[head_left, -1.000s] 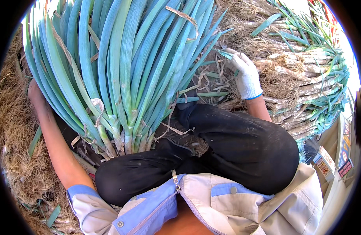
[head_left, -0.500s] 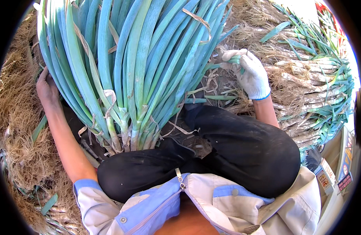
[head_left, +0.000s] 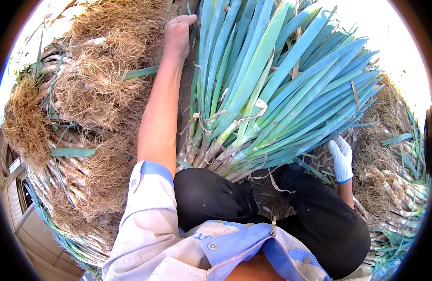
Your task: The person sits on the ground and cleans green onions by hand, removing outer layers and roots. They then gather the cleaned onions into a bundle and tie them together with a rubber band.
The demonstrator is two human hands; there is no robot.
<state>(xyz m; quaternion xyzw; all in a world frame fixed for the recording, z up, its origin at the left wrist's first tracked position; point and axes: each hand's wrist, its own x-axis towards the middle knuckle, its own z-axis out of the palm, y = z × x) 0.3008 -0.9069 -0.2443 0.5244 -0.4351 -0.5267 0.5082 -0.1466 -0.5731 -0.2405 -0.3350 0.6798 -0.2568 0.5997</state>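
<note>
The left hand (head_left: 179,33), bare, sits at the top of the frame just left of centre, at the end of an arm stretched straight up from the lower middle. Its fingers curl loosely against the left edge of the bundle of green onions (head_left: 267,93), touching the outer leaves; whether it actually grips any of them I cannot tell. The right hand (head_left: 341,157), in a white glove with a blue cuff, is at the right of the frame, a little below the middle. It lies tucked under the lower right edge of the same bundle, fingers pointing up into the leaves and partly closed on them, though the hold itself is hidden by the foliage.

The bundle lies between the two hands and fills the upper centre and upper right of the picture. Its pale stalk ends gather near the middle of the frame, resting against the person's dark trousers (head_left: 291,210), and the long blue-green leaves fan out up and to the right. Strips of dry, papery skin hang among the stalks.

Below that, at the bottom, is a light work jacket with blue trim (head_left: 187,243). To the left of the outstretched arm, heaps of tangled brown roots (head_left: 91,93) cover stacked onions. More stacked onions (head_left: 398,201) lie at the right edge, just beyond the gloved hand.
</note>
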